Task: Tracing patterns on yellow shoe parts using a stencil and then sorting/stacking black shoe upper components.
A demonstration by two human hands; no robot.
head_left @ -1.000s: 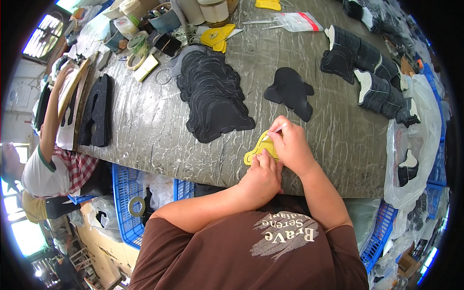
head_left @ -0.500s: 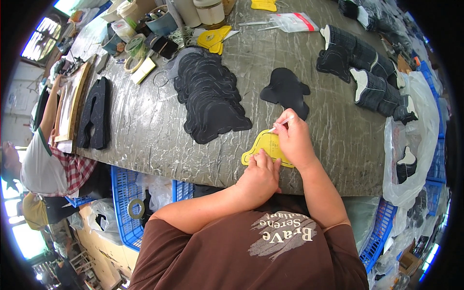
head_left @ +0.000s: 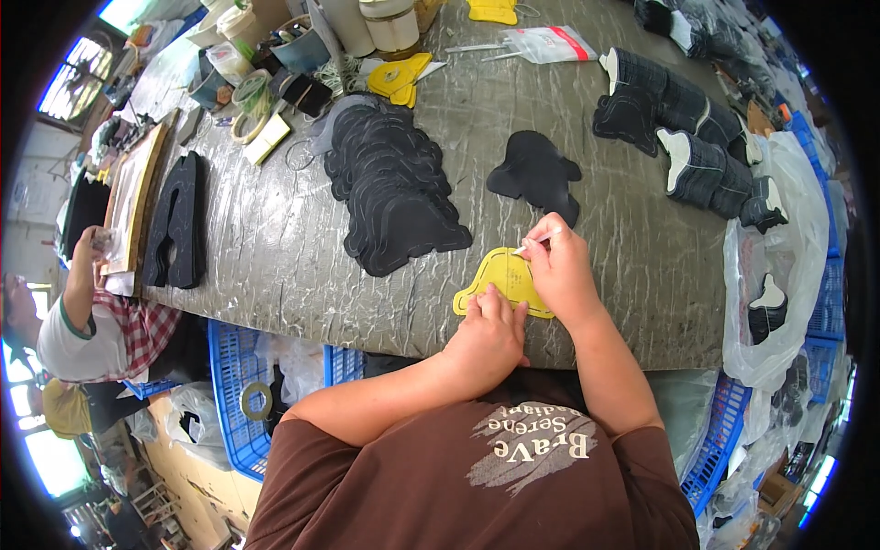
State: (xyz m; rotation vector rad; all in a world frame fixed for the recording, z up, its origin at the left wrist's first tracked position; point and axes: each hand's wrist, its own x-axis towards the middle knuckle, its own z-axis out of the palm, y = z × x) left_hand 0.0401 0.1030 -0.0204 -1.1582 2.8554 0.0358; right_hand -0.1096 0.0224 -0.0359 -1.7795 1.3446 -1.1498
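Note:
A yellow template [head_left: 500, 275] with slots cut along its outline lies near the table's front edge. My left hand [head_left: 492, 321] rests on its lower part, fingers stretched out and pressing flat. In my right hand [head_left: 557, 261] a thin pale pen [head_left: 541, 240] is pinched, its tip at the template's upper edge. Whether a black piece lies under the template is hidden. Just beyond my right hand is a single black cut piece [head_left: 534, 170]. To the left, a long overlapping stack of black pieces [head_left: 403, 215] bears pale outline marks.
Bundled dark pieces [head_left: 710, 170] and a clear plastic bag [head_left: 765, 266] line the right side. Tubs [head_left: 390, 23], more yellow templates [head_left: 399, 78] and a flat plastic packet [head_left: 550, 44] lie at the back. A co-worker [head_left: 92, 321] is at the left; blue crates [head_left: 240, 394] stand below the table.
The pen tip has moved slightly right along the template's upper edge. My left hand stays in place on the template. The co-worker's arm has come down and toward the table.

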